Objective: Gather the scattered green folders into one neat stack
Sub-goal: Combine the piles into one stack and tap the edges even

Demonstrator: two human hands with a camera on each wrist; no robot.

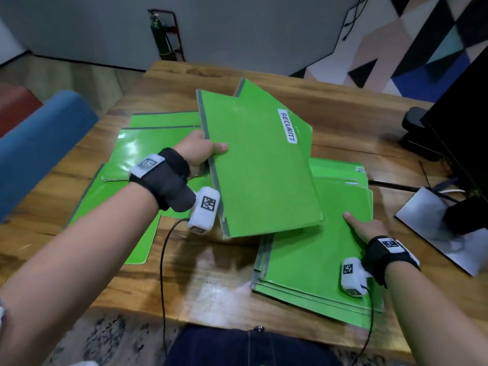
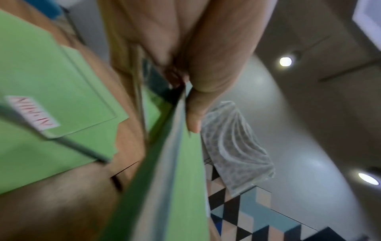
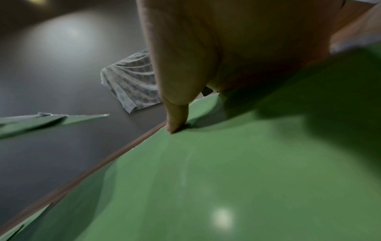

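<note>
A green folder (image 1: 260, 165) with a white label reading SECURITY (image 1: 287, 126) is held up off the counter (image 1: 200, 276), tilted, with a second green folder showing behind its far edge. The left hand (image 1: 200, 149) grips it at its grey-taped left edge, the thumb lying on the top face and the fingers (image 2: 193, 112) curled round the edge, clamped on the folder.

Below and to the right, a stack of green folders (image 1: 314, 262) lies on the near right part of the counter, its edges not quite lined up. The right hand (image 1: 364, 228) rests on top of this stack, its fingers (image 3: 177, 117) held straight and together with a fingertip pressing on the top folder; the raised folder's near right corner hangs just above the stack, close to that hand.

To the left, more green folders (image 1: 137, 151) lie spread and overlapping on the counter, one of them bearing a white label with red writing (image 2: 33, 112) too blurred to read.

A black monitor (image 1: 459, 107) on a silver stand (image 1: 433, 223) sits at the right edge of the counter. A blue chair back (image 1: 39, 143) stands to the left. A green cylinder (image 1: 158, 35) leans against the far wall.
</note>
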